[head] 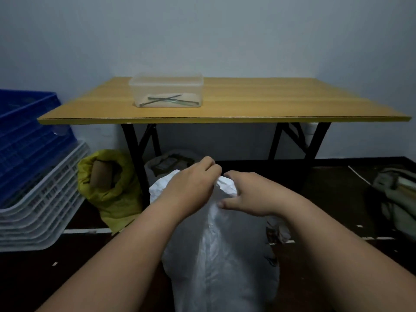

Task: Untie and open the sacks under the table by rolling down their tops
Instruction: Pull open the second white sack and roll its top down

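crates: a stack of blue and white crates [29,167] sits on the floor at the far left
yellow sack [108,188]: it stands just left of the left leg of the surface, its top is already rolled down and something brown shows inside
grey sack [171,164]: it sits under the surface, behind the hands, and its top looks open too
left hand [191,183]: its fingers are curled and they pinch the bunched top of the white sack from the left side
white sack [216,244]: it stands tall on the floor right in front of the person, out in front of the surface and not under it, and its long side goes straight up to the tied top
right hand [245,194]: it grips the same bunched top from the right, with the thumb low on the neck
what matters next: the knot is between the two hands, touching both, and both are just as near, so I think the top has to be pulled apart sideways and then rolled down
surface [270,100]: a yellow wood top on black legs, with a clear box [166,91] on it that holds thin dark sticks
room: a plain pale wall, a dark floor, dim light, and a greenish bag [396,194] far right
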